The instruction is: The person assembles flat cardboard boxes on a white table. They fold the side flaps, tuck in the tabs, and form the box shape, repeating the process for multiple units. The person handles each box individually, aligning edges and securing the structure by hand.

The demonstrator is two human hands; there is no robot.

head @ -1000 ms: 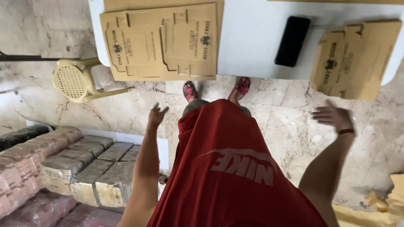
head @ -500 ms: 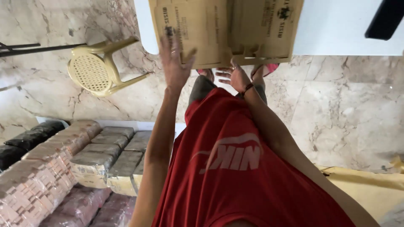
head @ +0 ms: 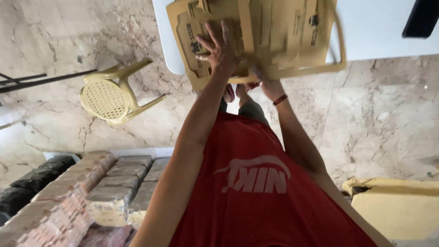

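Hands now on the cardboard stack, top sheet coming up

Stool (head: 109, 96), pale yellow plastic, lies tipped on its side on the marble floor (head: 379, 119) at far left, well apart from me. Below it, wrapped brick-shaped bundles (head: 91, 192) are packed in rows beside my left leg.

My left hand (head: 218, 48) lies flat, fingers spread, pressed on the stack of flat die-cut cardboard blanks (head: 201, 50) at the near edge of the white table (head: 379, 32). It presses rather than grips; no fingers curl round an edge.

My right hand (head: 265, 80), with a dark red band at the wrist, is under the near edge of the top cardboard sheet (head: 292, 36). Its fingers are mostly hidden and motion-blurred, so I cannot tell whether they are clamped on the sheet or only pushing it up. The sheet's near edge stands clear of the stack, tilted.

At far right, 1 dark flat object (head: 420, 18) lies on the table. A yellow padded thing (head: 393, 206) lies on the floor at lower right.

Change against 0.5 s ago: both hands were just reaching the stack's near edge and the stack lay flat. 1.0 s ago both hung open and apart, clear of the table. Judgement: 1 blank is being separated, held down at left, raised at right.
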